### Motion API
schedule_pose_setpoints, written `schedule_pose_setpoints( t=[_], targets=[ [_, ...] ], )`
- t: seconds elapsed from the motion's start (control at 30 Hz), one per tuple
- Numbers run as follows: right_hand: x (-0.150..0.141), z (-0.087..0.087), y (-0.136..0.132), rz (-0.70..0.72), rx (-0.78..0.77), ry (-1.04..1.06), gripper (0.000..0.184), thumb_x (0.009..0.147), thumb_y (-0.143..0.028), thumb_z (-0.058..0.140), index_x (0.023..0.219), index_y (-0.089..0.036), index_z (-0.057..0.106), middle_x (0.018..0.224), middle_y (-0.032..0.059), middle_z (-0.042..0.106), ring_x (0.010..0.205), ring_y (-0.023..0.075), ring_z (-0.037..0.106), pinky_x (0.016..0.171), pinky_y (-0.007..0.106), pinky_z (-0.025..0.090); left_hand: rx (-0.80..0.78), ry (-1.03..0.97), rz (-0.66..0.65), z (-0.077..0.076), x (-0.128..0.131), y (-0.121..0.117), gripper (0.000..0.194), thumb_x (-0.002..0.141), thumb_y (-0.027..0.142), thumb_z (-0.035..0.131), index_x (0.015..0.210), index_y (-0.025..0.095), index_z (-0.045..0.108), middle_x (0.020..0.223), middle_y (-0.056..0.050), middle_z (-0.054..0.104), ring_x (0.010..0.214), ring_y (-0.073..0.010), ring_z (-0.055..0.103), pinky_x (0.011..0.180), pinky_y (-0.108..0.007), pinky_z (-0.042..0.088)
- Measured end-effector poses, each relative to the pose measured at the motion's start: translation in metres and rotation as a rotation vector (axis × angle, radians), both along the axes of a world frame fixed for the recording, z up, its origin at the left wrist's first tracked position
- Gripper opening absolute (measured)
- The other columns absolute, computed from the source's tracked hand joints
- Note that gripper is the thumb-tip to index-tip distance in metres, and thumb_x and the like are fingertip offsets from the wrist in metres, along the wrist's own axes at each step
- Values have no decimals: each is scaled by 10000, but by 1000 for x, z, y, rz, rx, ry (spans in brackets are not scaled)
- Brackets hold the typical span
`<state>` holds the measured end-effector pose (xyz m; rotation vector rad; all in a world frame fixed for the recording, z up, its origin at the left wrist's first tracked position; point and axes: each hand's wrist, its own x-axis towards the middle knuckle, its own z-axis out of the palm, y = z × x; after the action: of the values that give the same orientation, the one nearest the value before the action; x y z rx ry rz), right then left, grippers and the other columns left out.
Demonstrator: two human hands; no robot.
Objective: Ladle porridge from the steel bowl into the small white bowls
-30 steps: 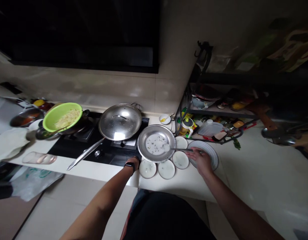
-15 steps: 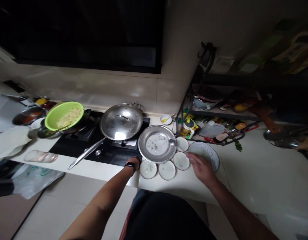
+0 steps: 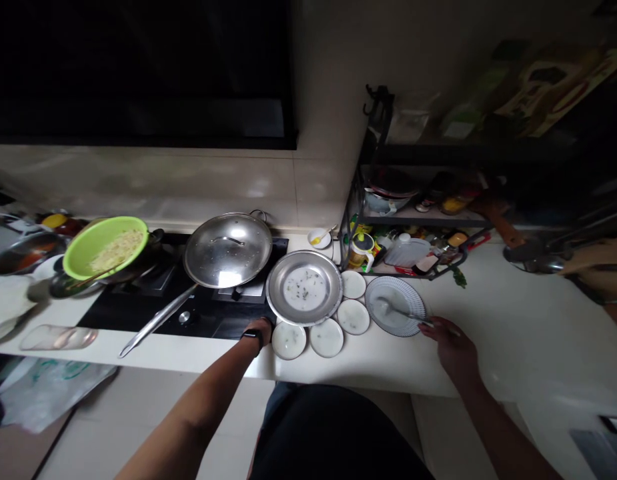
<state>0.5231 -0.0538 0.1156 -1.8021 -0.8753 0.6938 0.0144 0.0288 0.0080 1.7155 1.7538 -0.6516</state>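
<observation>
My right hand point(image 3: 453, 347) is closed around the handle of a metal spoon point(image 3: 405, 315). The spoon's bowl is over or in a ribbed white dish point(image 3: 422, 300) with whitish liquid. My left hand point(image 3: 261, 330), with a dark watch on the wrist, is by the hob edge, left of the small dishes; its fingers are hidden. Right of it is a wide steel basin point(image 3: 274, 293) holding milky liquid with dark bits. Around the basin's front and right side stand several small white dishes with pale liquid, among them a front dish point(image 3: 327, 338) and a right-hand dish point(image 3: 353, 317).
A lidded wok point(image 3: 228, 253) sits on the black hob point(image 3: 208, 320), its long handle jutting toward the front edge. Further left are a green bowl point(image 3: 78, 250) of pale shreds and a glass point(image 3: 58, 337) lying on its side. A rack point(image 3: 413, 220) of jars stands behind the ribbed dish.
My right hand has moved right, carrying the spoon from the basin's right side to the ribbed dish. The view has turned slightly right. My left hand stays by the basin.
</observation>
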Motion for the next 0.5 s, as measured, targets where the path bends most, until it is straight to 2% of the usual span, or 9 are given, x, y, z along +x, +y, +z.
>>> schedule_pose_setpoints(
  t=[0.13,0.27,0.5],
  targets=[
    [2,-10,-3,-168,130,310,565,605,-649,931,823,-178,707,710,78,784,655,312,809,657,454,701,4,40,1,-3,-1,-1,372,916,146,620,1269,94,727,1302,-220,760,1235,-302,742,1053,-382,587],
    [10,-11,-1,-259,166,462,549,483,-536,1010,742,-176,687,663,58,754,609,298,792,642,446,713,7,46,0,-2,0,-2,375,929,149,605,1282,84,715,1302,-229,759,1258,-298,730,1055,-354,574],
    [7,14,10,-214,196,424,512,568,-518,999,801,-161,715,745,55,766,666,272,811,706,389,719,1,28,18,0,1,-1,368,934,127,563,1258,99,734,1282,-215,771,1221,-286,748,995,-333,587]
  ],
)
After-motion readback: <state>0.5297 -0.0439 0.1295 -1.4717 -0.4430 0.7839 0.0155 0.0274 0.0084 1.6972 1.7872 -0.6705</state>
